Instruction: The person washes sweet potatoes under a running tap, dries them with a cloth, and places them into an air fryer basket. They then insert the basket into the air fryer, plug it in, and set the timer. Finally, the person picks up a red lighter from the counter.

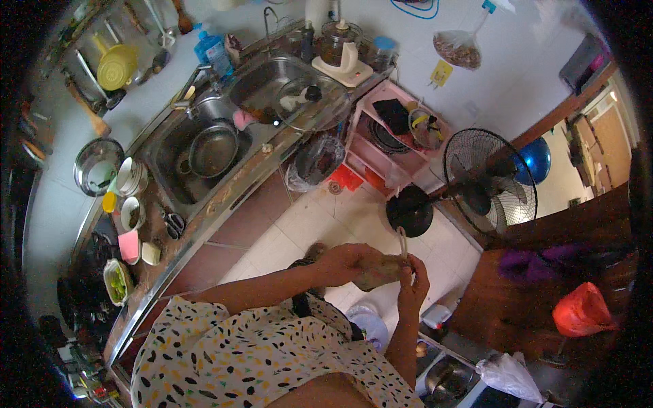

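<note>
In front of my body, above the tiled floor, my left hand (352, 262) holds a greenish-brown bundle (378, 271) that looks like a wrapped leaf packet; its exact kind I cannot tell. At the bundle's right end, my right hand (414, 275) pinches a pale string or strip (402, 239) that loops up above the fingers. The left fingers wrap around the bundle's near side and are partly hidden by it.
Left of me runs a counter with a double steel sink (168, 176), scissors (173, 223), bowls (133, 213) and a green-filled dish (117, 283). Ahead stand a pink rack (357, 135) and a fan (490, 181). A steel pot (449, 380) and plastic bag (510, 377) lie at lower right.
</note>
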`<action>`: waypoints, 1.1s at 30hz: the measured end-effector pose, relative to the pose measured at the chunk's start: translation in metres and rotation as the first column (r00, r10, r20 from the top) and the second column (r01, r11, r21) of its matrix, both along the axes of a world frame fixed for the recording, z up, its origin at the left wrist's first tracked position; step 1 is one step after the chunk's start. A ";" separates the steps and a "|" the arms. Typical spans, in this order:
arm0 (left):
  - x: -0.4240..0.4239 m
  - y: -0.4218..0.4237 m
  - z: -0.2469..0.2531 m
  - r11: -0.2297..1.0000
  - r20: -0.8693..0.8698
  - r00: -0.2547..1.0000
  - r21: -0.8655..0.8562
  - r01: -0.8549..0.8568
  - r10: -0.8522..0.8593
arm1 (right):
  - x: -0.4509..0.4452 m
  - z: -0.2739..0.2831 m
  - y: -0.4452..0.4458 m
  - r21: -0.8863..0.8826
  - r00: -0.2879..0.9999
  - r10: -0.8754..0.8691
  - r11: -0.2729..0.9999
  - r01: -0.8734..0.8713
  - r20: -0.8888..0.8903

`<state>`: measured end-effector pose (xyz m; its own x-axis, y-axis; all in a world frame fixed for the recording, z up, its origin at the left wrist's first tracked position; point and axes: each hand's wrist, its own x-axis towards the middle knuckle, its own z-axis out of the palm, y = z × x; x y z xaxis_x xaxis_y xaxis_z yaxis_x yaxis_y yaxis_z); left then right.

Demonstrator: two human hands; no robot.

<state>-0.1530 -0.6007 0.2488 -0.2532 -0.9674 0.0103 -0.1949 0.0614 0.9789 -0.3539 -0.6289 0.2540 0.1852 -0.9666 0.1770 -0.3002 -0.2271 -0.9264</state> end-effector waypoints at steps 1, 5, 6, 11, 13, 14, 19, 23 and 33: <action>-0.001 -0.013 0.003 0.997 0.060 0.997 -0.048 0.057 -0.054 | 0.000 0.000 -0.005 -0.022 0.999 -0.037 0.999 0.037 0.018; -0.011 -0.062 0.013 0.956 0.288 0.920 -0.044 0.290 -0.266 | -0.005 0.007 -0.026 -0.033 0.979 -0.190 0.982 0.188 -0.069; -0.014 -0.072 0.013 0.941 0.292 0.910 -0.075 0.330 -0.295 | -0.007 0.009 -0.030 -0.016 0.977 -0.208 0.978 0.207 -0.041; 0.001 -0.120 -0.003 0.939 0.285 0.915 -0.112 0.327 -0.285 | -0.031 0.022 -0.048 0.090 0.885 -0.457 0.888 0.450 0.087; 0.015 -0.143 -0.016 0.945 0.409 0.870 -0.052 0.323 -0.275 | -0.050 0.026 -0.057 0.086 0.786 -0.572 0.818 0.569 0.233; 0.023 -0.146 -0.023 0.956 0.213 0.934 0.127 0.265 -0.287 | -0.062 0.028 -0.058 0.016 0.751 -0.629 0.769 0.639 0.201; 0.015 -0.172 -0.061 0.973 0.100 0.970 0.092 0.213 -0.222 | -0.136 0.055 -0.058 -0.048 0.464 -0.788 0.489 0.871 0.404; -0.009 -0.179 -0.082 0.962 0.207 0.940 0.047 0.269 -0.273 | -0.189 0.089 -0.064 -0.161 0.368 -0.827 0.331 0.930 0.426; -0.062 -0.227 -0.084 0.949 0.217 0.924 0.040 0.313 -0.314 | -0.342 0.199 -0.109 -0.476 0.298 -0.926 0.159 0.865 0.232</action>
<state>-0.2151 -0.8276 0.1650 -0.5393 -0.8379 -0.0836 -0.3749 0.1500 0.9149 -0.6957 -0.7378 0.4528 -0.7094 -0.2647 0.6532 -0.6599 -0.0761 -0.7475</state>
